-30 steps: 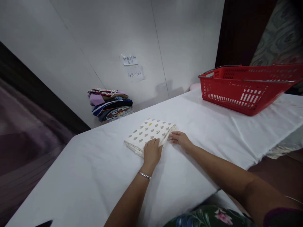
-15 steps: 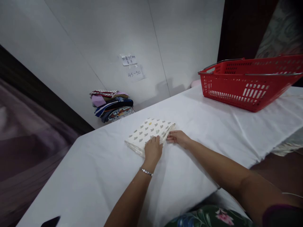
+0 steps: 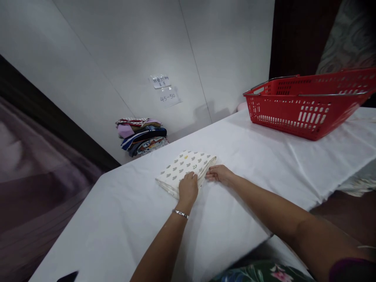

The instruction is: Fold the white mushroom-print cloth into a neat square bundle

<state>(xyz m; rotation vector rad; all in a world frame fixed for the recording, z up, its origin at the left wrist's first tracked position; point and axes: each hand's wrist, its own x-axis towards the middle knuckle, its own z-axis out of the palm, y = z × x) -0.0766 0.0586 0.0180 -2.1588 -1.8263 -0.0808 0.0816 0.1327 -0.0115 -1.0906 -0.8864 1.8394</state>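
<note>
On the white-covered table (image 3: 117, 219), the folded patterned cloth (image 3: 179, 167) lies flat, its near edge apparently steadied by the left hand (image 3: 188, 190) resting on top, while the right hand (image 3: 221, 174), set apart, sits at the right edge, seemingly containing the layers; whether either pinches cannot be told.

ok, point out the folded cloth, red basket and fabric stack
Folded cloth (image 3: 185, 166): head view, patterned top face.
Red basket (image 3: 280, 106): head view, near side wall.
Fabric stack (image 3: 143, 136): head view, middle layers.
</note>
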